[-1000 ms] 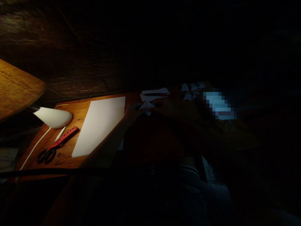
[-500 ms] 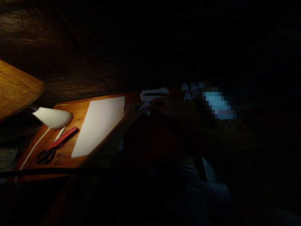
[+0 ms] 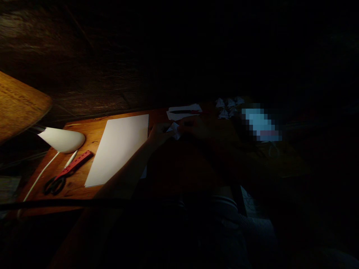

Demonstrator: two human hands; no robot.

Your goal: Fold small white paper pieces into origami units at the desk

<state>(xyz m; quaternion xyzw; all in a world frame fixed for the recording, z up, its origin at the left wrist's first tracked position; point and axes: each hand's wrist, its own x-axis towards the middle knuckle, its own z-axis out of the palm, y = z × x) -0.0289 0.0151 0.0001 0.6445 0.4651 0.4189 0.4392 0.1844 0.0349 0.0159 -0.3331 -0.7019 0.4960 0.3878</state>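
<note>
The scene is very dark, lit only from the left. My left hand point(image 3: 158, 133) and my right hand point(image 3: 193, 127) meet over a small folded white paper piece point(image 3: 174, 130) on the wooden table point(image 3: 92, 129). Both hands pinch the piece from either side. The right hand is in deep shadow and its fingers are hard to make out. Just beyond the hands lies a white sheet with a dark pen point(image 3: 183, 111) on it.
A stack of white paper point(image 3: 119, 148) lies left of my forearm. Red-handled scissors point(image 3: 66, 173), a pencil point(image 3: 71, 158) and a white lamp head point(image 3: 61, 139) with its cable sit at the left. Several small folded paper pieces point(image 3: 228, 106) lie at the back.
The folded paper piece shows less between my fingers now, as my hands have closed in on it. Everything else on the table stays in place.
</note>
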